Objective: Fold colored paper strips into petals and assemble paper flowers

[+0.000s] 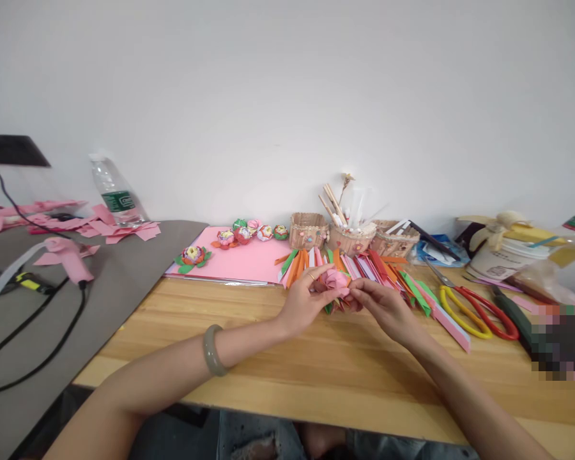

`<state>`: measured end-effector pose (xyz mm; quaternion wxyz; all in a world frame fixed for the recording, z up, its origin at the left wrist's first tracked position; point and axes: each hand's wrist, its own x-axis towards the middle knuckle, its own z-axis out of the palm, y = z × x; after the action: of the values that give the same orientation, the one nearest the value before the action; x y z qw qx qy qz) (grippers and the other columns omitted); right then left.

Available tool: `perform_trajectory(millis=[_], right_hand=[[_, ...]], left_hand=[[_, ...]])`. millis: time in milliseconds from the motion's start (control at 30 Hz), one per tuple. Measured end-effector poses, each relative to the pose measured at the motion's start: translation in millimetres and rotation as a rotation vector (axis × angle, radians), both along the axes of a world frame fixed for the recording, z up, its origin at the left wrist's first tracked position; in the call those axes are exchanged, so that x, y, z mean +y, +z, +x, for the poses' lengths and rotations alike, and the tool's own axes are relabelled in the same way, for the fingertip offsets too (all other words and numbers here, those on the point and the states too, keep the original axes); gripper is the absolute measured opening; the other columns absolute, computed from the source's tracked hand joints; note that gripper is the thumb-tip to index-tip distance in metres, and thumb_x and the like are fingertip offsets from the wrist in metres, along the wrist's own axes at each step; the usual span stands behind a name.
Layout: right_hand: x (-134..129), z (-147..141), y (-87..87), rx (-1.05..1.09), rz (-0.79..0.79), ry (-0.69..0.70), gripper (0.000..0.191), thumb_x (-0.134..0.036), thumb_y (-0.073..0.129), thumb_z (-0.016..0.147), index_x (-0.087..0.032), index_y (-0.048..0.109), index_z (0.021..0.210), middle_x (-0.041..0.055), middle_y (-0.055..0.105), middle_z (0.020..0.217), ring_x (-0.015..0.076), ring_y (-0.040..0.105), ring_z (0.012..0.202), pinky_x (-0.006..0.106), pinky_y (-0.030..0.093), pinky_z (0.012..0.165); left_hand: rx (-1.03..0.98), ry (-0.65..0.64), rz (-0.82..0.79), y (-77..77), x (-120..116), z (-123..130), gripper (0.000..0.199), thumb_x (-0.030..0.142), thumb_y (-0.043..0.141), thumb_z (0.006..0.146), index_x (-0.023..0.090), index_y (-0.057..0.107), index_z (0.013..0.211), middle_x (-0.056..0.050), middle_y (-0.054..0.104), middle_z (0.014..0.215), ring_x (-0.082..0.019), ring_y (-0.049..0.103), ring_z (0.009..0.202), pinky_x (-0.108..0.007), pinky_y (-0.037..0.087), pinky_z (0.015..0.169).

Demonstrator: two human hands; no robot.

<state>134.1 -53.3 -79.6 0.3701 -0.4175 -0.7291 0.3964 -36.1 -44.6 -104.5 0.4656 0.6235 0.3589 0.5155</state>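
Observation:
A pink folded-paper flower [336, 278] is held between my two hands above the wooden table. My left hand [306, 297] wraps around its left side, with the thumb along its lower edge. At its right side, my right hand [381, 305] pinches a petal edge between thumb and fingertips. Behind and below the flower lie many folded paper strips [376, 268] in orange, red, green, pink and purple. Finished paper flowers [243, 235] stand on pink paper sheets [253, 260] to the left, with one larger paper lotus [193, 257] apart from them.
Woven baskets [308, 231] stand along the wall, one with sticks and brushes. To the right are scissors [476, 313] with yellow and red handles and a white bucket [505, 259]. On the grey left surface are a pink glue gun [69, 259], its cable and a bottle [117, 195].

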Motion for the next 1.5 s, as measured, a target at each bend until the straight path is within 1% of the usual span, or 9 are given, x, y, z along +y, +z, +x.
perform_trajectory(millis=[133, 400, 533, 733, 967, 1100, 1300, 1400, 1500], right_hand=[[0.9, 0.8, -2.8, 0.01, -0.034, 0.03, 0.026, -0.043, 0.057, 0.077, -0.017, 0.058, 0.078, 0.0026, 0.06, 0.069, 0.0161, 0.058, 0.068, 0.028, 0.047, 0.065], [-3.1, 3.2, 4.7, -0.009, -0.062, 0.009, 0.028, -0.043, 0.056, 0.079, -0.016, 0.063, 0.079, 0.0045, 0.064, 0.072, 0.0168, 0.058, 0.069, 0.028, 0.047, 0.066], [-1.0, 3.2, 2.4, -0.015, -0.076, -0.008, 0.026, -0.042, 0.06, 0.076, -0.016, 0.063, 0.078, 0.005, 0.066, 0.075, 0.0184, 0.061, 0.072, 0.03, 0.048, 0.069], [-0.3, 4.0, -0.1, -0.01, -0.063, -0.027, 0.023, -0.04, 0.06, 0.076, -0.016, 0.061, 0.076, 0.0041, 0.065, 0.072, 0.0185, 0.06, 0.072, 0.03, 0.047, 0.07], [-0.9, 5.3, 0.0, -0.04, -0.058, -0.039, 0.027, -0.042, 0.058, 0.076, -0.016, 0.064, 0.077, 0.0061, 0.067, 0.073, 0.0199, 0.061, 0.072, 0.031, 0.047, 0.07], [-1.2, 4.7, -0.2, -0.059, -0.041, -0.066, 0.027, -0.042, 0.057, 0.077, -0.017, 0.064, 0.077, 0.0062, 0.067, 0.073, 0.0205, 0.061, 0.071, 0.032, 0.048, 0.07], [0.0, 2.9, -2.9, -0.081, -0.01, -0.103, 0.027, -0.043, 0.058, 0.076, -0.017, 0.066, 0.078, 0.0069, 0.067, 0.073, 0.0215, 0.061, 0.071, 0.034, 0.048, 0.07], [0.4, 2.9, -4.3, -0.068, -0.012, -0.114, 0.028, -0.043, 0.06, 0.075, -0.016, 0.066, 0.074, 0.0066, 0.067, 0.071, 0.0208, 0.061, 0.069, 0.033, 0.048, 0.068], [-0.7, 3.3, -2.5, -0.036, -0.042, -0.092, 0.029, -0.044, 0.061, 0.074, -0.016, 0.067, 0.074, 0.0067, 0.068, 0.072, 0.0204, 0.062, 0.07, 0.032, 0.049, 0.069]], left_hand=[[-0.003, 0.017, -0.017, 1.0, -1.2, 0.3, 0.05, 0.033, 0.065, 0.07, 0.018, 0.053, 0.116, -0.01, 0.056, 0.115, -0.016, 0.058, 0.085, -0.031, 0.048, 0.08], [-0.026, 0.014, -0.011, 2.6, -2.8, 0.3, 0.047, 0.032, 0.066, 0.069, 0.019, 0.054, 0.113, -0.009, 0.055, 0.115, -0.015, 0.058, 0.084, -0.031, 0.049, 0.079], [-0.036, 0.014, 0.006, 2.1, -3.0, 1.1, 0.048, 0.032, 0.067, 0.068, 0.019, 0.055, 0.113, -0.008, 0.056, 0.113, -0.015, 0.057, 0.084, -0.029, 0.049, 0.077], [-0.012, 0.009, 0.007, 0.2, -3.2, 0.8, 0.049, 0.034, 0.067, 0.068, 0.019, 0.055, 0.113, -0.008, 0.057, 0.111, -0.014, 0.057, 0.081, -0.028, 0.049, 0.075], [-0.03, 0.004, 0.016, -3.2, -1.3, 1.3, 0.049, 0.035, 0.067, 0.068, 0.02, 0.055, 0.112, -0.008, 0.058, 0.111, -0.015, 0.058, 0.084, -0.03, 0.049, 0.078], [-0.022, 0.031, 0.024, -1.8, -2.0, 1.6, 0.048, 0.034, 0.067, 0.068, 0.019, 0.055, 0.112, -0.008, 0.056, 0.112, -0.015, 0.057, 0.083, -0.03, 0.049, 0.077], [-0.011, 0.059, 0.06, 0.3, -3.6, 0.3, 0.044, 0.029, 0.067, 0.069, 0.02, 0.056, 0.111, -0.007, 0.054, 0.113, -0.018, 0.054, 0.098, -0.031, 0.048, 0.083], [-0.01, 0.053, 0.056, -0.4, -3.8, 0.1, 0.045, 0.028, 0.067, 0.069, 0.02, 0.055, 0.112, -0.008, 0.053, 0.113, -0.018, 0.055, 0.096, -0.031, 0.049, 0.081], [-0.019, 0.031, 0.059, -0.4, -4.6, 0.0, 0.045, 0.029, 0.065, 0.071, 0.02, 0.054, 0.113, -0.009, 0.051, 0.115, -0.018, 0.055, 0.097, -0.031, 0.05, 0.08]])
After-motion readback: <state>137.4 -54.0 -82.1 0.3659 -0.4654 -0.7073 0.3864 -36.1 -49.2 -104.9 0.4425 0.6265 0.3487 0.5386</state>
